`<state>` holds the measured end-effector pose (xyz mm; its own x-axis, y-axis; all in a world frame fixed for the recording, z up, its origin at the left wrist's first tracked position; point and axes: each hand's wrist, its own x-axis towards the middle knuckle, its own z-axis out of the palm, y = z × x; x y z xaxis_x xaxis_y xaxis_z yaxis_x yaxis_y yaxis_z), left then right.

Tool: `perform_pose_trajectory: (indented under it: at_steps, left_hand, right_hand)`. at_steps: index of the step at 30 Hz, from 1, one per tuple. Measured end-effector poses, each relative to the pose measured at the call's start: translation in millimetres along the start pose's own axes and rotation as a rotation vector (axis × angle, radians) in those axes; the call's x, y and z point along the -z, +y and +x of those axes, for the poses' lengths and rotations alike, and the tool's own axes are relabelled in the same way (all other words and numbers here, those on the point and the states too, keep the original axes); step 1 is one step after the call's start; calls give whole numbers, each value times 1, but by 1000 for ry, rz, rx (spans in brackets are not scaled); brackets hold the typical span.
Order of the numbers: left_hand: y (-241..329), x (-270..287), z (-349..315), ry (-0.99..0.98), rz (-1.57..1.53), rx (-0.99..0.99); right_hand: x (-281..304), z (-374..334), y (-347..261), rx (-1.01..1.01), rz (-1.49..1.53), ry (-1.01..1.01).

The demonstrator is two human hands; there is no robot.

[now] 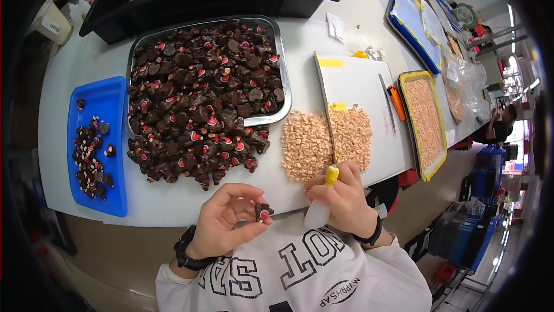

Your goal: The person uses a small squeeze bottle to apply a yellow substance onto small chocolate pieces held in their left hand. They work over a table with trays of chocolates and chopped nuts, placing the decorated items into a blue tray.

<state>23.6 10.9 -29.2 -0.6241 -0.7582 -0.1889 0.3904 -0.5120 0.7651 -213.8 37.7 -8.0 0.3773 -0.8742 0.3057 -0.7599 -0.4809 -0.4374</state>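
Note:
My left hand (231, 217) pinches a small dark-brown moulded piece (264, 213) with a red and white detail between thumb and fingers. My right hand (343, 199) is wrapped round a whitish squeeze bottle (317, 214) with a yellow top, its tip pointing up toward the pale pieces. A large heap of similar dark-brown pieces (202, 93) overflows a metal tray (281, 47) onto the table, ahead and left of my hands. Small pale pinkish pieces (306, 145) lie spread ahead of my right hand, partly on a white board (369, 81).
At the left stands a blue tray (118, 156) with some brown pieces. A black bin (242, 2) of more pieces is behind the heap. An orange-handled cutter (396, 103) lies by a yellow-rimmed tray (437, 121) of pale pieces. Blue trays (412, 29) are at the far right.

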Motion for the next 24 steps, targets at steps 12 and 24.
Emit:
perform_pose_trajectory:
  at_steps: [12,24]
  left_hand:
    - [2,-1,1,-35,-18,26]
    - [1,-3,3,-54,30,57]
  right_hand:
    - [-4,-1,0,-13,-22,-16]
    - [10,17,-12,126,319,46]
